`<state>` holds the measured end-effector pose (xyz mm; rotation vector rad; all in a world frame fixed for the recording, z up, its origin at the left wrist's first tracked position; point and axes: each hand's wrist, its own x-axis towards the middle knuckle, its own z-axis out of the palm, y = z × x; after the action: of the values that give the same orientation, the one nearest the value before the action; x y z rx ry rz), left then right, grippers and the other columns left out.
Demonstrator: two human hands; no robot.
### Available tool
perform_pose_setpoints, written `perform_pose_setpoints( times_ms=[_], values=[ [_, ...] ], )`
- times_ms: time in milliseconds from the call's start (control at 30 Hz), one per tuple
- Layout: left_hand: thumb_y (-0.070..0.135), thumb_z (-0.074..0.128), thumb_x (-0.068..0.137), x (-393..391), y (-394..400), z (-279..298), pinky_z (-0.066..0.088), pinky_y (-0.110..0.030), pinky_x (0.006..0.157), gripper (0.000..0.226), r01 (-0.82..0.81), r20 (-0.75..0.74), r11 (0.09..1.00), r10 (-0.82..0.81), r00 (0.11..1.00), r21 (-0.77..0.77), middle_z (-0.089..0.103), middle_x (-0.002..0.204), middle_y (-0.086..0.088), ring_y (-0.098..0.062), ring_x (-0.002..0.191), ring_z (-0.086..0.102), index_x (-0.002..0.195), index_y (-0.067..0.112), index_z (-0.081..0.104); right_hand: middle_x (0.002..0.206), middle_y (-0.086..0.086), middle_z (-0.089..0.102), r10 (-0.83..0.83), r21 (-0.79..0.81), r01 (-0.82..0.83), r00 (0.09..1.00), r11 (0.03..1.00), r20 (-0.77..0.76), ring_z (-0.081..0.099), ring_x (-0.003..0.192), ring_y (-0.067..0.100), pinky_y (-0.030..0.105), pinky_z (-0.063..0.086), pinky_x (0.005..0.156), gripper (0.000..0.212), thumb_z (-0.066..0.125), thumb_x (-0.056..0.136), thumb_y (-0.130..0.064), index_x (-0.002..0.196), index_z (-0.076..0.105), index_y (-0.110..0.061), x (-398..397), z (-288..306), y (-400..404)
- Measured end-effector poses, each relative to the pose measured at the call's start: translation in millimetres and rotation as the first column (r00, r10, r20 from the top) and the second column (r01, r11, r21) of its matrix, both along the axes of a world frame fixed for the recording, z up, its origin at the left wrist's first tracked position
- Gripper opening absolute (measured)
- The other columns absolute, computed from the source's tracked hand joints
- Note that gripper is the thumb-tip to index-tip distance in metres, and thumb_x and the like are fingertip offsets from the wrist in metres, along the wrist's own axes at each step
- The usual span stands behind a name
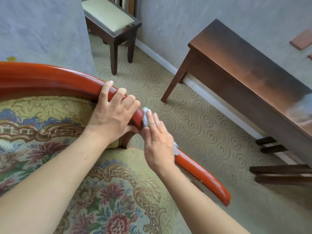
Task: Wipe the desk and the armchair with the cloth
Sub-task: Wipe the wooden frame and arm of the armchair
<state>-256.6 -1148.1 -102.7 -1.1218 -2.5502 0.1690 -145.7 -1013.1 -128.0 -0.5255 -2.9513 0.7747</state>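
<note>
— The fingers [152, 122] of the right hand [158, 146] lie straight and close together, flat against the outer side of the armchair's red wooden rail [199, 168]. Where's the cloth?

— The cloth [145, 119] sits under those fingers, pressed between them and the rail. A pale blue bunch shows just past the fingertips, and another bit peeks out beside the heel of the hand.

— And the left hand [111, 114]?

— Its fingers curl over the top of the same rail, slightly spread, with the thumb beneath. It grips the wood just beside the cloth, nearly touching the right fingertips.

— The armchair [104, 191] itself?

— Its floral upholstery fills the lower left, below both forearms. The dark wooden desk [244, 68] stands well apart on the right, against the wall, on the swirl-patterned carpet [194, 115]. A small dark stool [109, 22] stands further back.
</note>
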Motion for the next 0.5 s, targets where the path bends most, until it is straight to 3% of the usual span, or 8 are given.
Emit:
perform_pose_setpoints(
  times_ms=[133,233,300,367,400,433,500],
  values=[
    [0.059,0.076,0.073,0.4,0.7,-1.4,0.008,-0.06,0.116,0.072,0.0,0.027,0.999,-0.001,1.0,0.034,0.063,0.122,-0.005,-0.035,0.124,0.05,0.125,0.012,0.059,0.157,-0.002,0.04,0.151,-0.039,-0.152,0.988,0.988,-0.026,0.045,0.137,0.022,0.043,0.039,0.108,0.051,0.033,0.107,-0.036,0.156,0.021,-0.037,-1.1,9.1,12.7],
    [0.065,0.078,0.069,-0.6,0.3,-1.9,0.006,-0.06,0.117,0.08,-0.007,0.043,1.0,0.006,0.999,0.023,0.061,0.124,-0.006,-0.035,0.125,0.046,0.126,0.012,0.058,0.144,-0.007,0.051,0.146,0.111,-0.157,0.984,0.981,0.098,0.06,0.112,0.025,0.042,0.046,0.095,0.051,0.024,0.106,-0.044,0.156,0.018,-0.04,46.4,6.3,48.6],
    [0.064,0.08,0.068,-0.4,0.3,-1.3,0.005,-0.061,0.117,0.082,-0.011,0.057,1.0,0.01,0.998,0.026,0.06,0.125,-0.007,-0.035,0.125,0.045,0.126,0.011,0.056,0.144,-0.014,0.05,0.121,0.229,-0.163,0.975,0.96,0.187,0.059,0.113,0.015,0.035,0.046,0.094,0.051,0.014,0.105,-0.048,0.156,0.015,-0.043,87.3,5.4,76.2],
    [0.064,0.081,0.067,-0.5,0.7,-1.5,0.004,-0.061,0.117,0.082,-0.011,0.066,1.0,0.009,0.998,0.028,0.06,0.126,-0.007,-0.036,0.126,0.044,0.126,0.011,0.055,0.141,-0.028,0.05,0.023,0.218,-0.067,0.98,0.974,0.2,0.053,0.115,-0.007,0.027,0.046,0.091,0.046,0.011,0.105,-0.048,0.151,0.019,-0.054,131.3,9.5,102.1],
    [0.064,0.081,0.067,-1.0,0.9,-2.0,0.004,-0.061,0.117,0.082,-0.01,0.064,0.999,0.008,0.998,0.031,0.06,0.126,-0.007,-0.036,0.126,0.044,0.126,0.012,0.055,0.128,-0.038,0.055,-0.062,0.175,0.032,0.983,0.984,0.171,0.05,0.11,-0.018,0.023,0.045,0.086,0.043,0.012,0.105,-0.049,0.144,0.024,-0.063,153.2,13.4,110.2],
    [0.064,0.081,0.067,-1.2,0.9,-2.7,0.004,-0.06,0.117,0.083,-0.009,0.059,0.999,0.007,0.998,0.032,0.06,0.126,-0.007,-0.036,0.126,0.044,0.125,0.012,0.055,0.113,-0.042,0.058,-0.153,0.122,0.137,0.979,0.983,0.134,0.049,0.104,-0.023,0.021,0.043,0.081,0.041,0.014,0.105,-0.05,0.137,0.03,-0.069,172.4,17.2,115.5],
    [0.064,0.08,0.067,-1.4,0.5,-4.6,0.003,-0.06,0.117,0.082,-0.009,0.053,0.999,0.007,0.999,0.032,0.06,0.126,-0.007,-0.036,0.126,0.044,0.126,0.012,0.055,0.099,-0.038,0.061,-0.286,0.014,0.286,0.955,0.958,0.08,0.052,0.101,-0.019,0.022,0.042,0.08,0.039,0.017,0.105,-0.049,0.128,0.039,-0.072,193.4,19.2,115.9]
  ],
)
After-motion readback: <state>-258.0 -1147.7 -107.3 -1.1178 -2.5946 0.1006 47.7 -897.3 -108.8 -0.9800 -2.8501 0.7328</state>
